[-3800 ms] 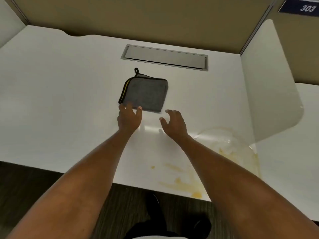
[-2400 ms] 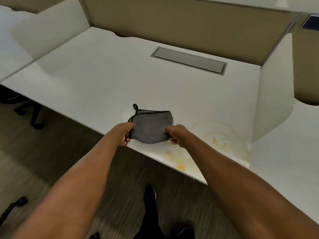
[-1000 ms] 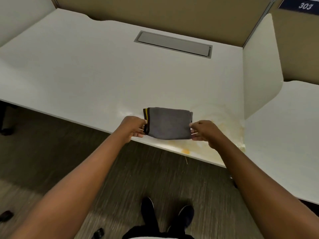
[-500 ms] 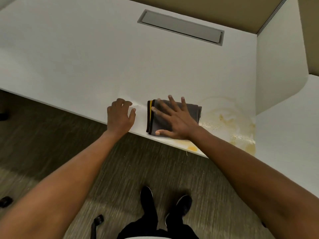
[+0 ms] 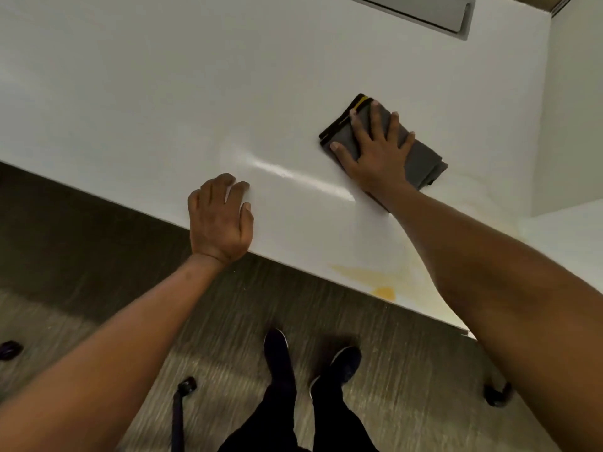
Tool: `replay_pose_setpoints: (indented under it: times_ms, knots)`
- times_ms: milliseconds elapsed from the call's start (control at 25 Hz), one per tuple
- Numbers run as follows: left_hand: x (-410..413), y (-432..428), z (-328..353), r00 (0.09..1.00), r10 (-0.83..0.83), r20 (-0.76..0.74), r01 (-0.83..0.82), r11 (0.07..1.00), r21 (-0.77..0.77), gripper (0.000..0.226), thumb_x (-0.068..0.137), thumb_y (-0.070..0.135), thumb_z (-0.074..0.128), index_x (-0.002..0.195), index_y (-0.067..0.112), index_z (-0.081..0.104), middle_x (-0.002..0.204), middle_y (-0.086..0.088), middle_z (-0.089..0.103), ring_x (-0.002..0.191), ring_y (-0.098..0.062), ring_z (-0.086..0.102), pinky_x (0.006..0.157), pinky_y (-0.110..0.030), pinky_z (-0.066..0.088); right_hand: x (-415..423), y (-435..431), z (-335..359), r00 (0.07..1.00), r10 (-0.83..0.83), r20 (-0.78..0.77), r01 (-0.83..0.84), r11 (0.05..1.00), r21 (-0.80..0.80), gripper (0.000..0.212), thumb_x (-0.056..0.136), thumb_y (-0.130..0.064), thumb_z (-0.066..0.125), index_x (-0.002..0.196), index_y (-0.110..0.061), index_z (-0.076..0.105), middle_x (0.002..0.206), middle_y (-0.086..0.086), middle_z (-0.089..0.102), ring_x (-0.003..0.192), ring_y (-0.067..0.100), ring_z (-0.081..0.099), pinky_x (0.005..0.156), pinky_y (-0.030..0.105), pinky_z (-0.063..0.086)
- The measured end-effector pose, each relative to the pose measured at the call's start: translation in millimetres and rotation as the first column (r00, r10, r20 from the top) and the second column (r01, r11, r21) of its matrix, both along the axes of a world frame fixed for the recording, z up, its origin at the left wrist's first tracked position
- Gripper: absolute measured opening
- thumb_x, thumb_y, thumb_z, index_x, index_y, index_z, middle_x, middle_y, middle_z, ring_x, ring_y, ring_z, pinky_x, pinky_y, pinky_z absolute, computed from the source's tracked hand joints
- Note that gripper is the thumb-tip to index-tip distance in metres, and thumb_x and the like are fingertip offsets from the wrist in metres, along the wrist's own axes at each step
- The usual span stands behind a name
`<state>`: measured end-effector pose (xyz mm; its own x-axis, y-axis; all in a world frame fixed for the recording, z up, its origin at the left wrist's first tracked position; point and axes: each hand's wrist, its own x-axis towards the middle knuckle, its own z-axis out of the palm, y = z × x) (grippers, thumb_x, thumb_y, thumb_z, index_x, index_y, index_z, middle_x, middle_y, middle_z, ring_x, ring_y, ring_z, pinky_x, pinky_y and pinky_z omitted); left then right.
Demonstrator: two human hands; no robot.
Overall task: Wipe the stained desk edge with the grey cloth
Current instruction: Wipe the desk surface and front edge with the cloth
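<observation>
The folded grey cloth (image 5: 421,158), with a black and yellow hem, lies on the white desk (image 5: 195,93). My right hand (image 5: 375,151) presses flat on top of it with fingers spread, some way back from the front edge. A yellow stain (image 5: 381,282) marks the desk's front edge under my right forearm, with fainter yellow smears further right. My left hand (image 5: 222,216) rests palm down on the desk edge, left of the stain, holding nothing.
A white divider panel (image 5: 574,109) stands at the right end of the desk. A grey cable hatch (image 5: 424,11) sits at the back. Below are dark carpet, my feet (image 5: 310,363), and chair casters (image 5: 186,386).
My right hand has slid the cloth away from the front edge, further onto the desk. The yellow edge stain, half covered before, now shows. My left hand stays on the edge.
</observation>
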<state>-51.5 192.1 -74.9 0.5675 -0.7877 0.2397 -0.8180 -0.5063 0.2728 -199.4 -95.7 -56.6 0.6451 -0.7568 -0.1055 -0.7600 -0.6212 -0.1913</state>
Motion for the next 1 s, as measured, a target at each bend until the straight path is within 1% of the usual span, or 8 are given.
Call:
replay_pose_setpoints:
  times_ms: [120, 360, 520, 600, 720, 840, 920, 1000]
  knots:
    - [-1, 0, -2, 1.000, 0.001, 0.000, -0.001, 1.000, -0.017, 0.042, 0.092, 0.028, 0.049, 0.128, 0.009, 0.061, 0.129, -0.014, 0.058, 0.116, -0.032, 0.053, 0.093, -0.042, 0.037, 41, 22, 1, 0.998, -0.063, 0.032, 0.062, 0.998, 0.024, 0.081, 0.093, -0.079, 0.023, 0.162, -0.038, 0.015, 0.173, 0.005, 0.000, 0.156, 0.045, -0.001, 0.117, 0.073, 0.000]
    - [1, 1, 0, 1.000, 0.003, -0.008, -0.004, 0.998, -0.061, 0.043, 0.091, 0.027, 0.048, 0.128, 0.009, 0.059, 0.129, -0.012, 0.058, 0.117, -0.030, 0.053, 0.093, -0.042, 0.037, -15, 139, -4, 0.884, 0.465, 0.055, -0.460, 0.884, -0.081, 0.067, 0.101, -0.065, 0.031, 0.162, -0.036, 0.023, 0.173, 0.002, 0.009, 0.158, 0.036, 0.006, 0.120, 0.067, 0.012]
    - [1, 2, -5, 1.000, 0.001, 0.012, 0.000, 0.997, -0.083, 0.042, 0.088, 0.024, 0.050, 0.126, 0.008, 0.061, 0.128, -0.012, 0.058, 0.117, -0.030, 0.053, 0.093, -0.042, 0.037, -90, 103, -3, 0.730, 0.682, -0.047, -0.681, 0.722, -0.122, 0.062, 0.103, -0.063, 0.029, 0.161, -0.040, 0.023, 0.172, -0.002, 0.011, 0.159, 0.030, 0.008, 0.122, 0.059, 0.011]
    - [1, 1, -7, 1.000, -0.003, 0.016, 0.004, 0.997, -0.081, 0.043, 0.088, 0.025, 0.050, 0.126, 0.009, 0.061, 0.129, -0.013, 0.058, 0.118, -0.031, 0.053, 0.094, -0.042, 0.037, -87, 43, 1, 0.809, 0.585, -0.064, -0.587, 0.796, -0.148, 0.060, 0.103, -0.061, 0.032, 0.159, -0.042, 0.025, 0.171, -0.001, 0.016, 0.157, 0.031, 0.016, 0.121, 0.059, 0.017]
    - [2, 1, -7, 1.000, -0.006, 0.011, 0.007, 0.997, -0.074, 0.044, 0.088, 0.026, 0.050, 0.127, 0.009, 0.060, 0.129, -0.014, 0.057, 0.119, -0.032, 0.052, 0.095, -0.043, 0.037, -47, -28, 8, 0.994, 0.107, -0.007, -0.107, 0.990, -0.096, 0.061, 0.104, -0.060, 0.030, 0.161, -0.040, 0.021, 0.173, -0.002, 0.010, 0.157, 0.034, 0.011, 0.121, 0.063, 0.013]
    - [2, 1, -7, 1.000, -0.007, 0.019, 0.009, 0.997, -0.075, 0.044, 0.087, 0.026, 0.049, 0.126, 0.009, 0.061, 0.128, -0.013, 0.058, 0.119, -0.032, 0.053, 0.095, -0.042, 0.037, 12, -28, 9, 0.963, -0.269, 0.018, 0.269, 0.963, 0.022, 0.067, 0.103, -0.062, 0.026, 0.163, -0.034, 0.016, 0.173, 0.004, 0.000, 0.157, 0.040, 0.001, 0.120, 0.068, 0.002]
    - [1, 1, -6, 1.000, -0.004, 0.007, 0.004, 0.997, -0.071, 0.043, 0.087, 0.025, 0.048, 0.126, 0.010, 0.061, 0.128, -0.013, 0.057, 0.118, -0.032, 0.053, 0.096, -0.042, 0.037, 36, 10, 7, 0.969, -0.245, 0.032, 0.244, 0.969, 0.032, 0.068, 0.103, -0.062, 0.027, 0.163, -0.033, 0.014, 0.173, 0.005, 0.000, 0.157, 0.041, 0.001, 0.120, 0.069, 0.001]
    - [0, 1, -3, 1.000, -0.004, 0.005, 0.004, 0.998, -0.062, 0.042, 0.087, 0.025, 0.048, 0.125, 0.010, 0.060, 0.128, -0.012, 0.057, 0.118, -0.032, 0.052, 0.095, -0.042, 0.036, 32, 67, 3, 0.998, -0.028, 0.050, 0.028, 1.000, 0.002, 0.067, 0.103, -0.062, 0.029, 0.163, -0.036, 0.016, 0.173, 0.002, 0.002, 0.157, 0.039, 0.001, 0.119, 0.066, 0.000]
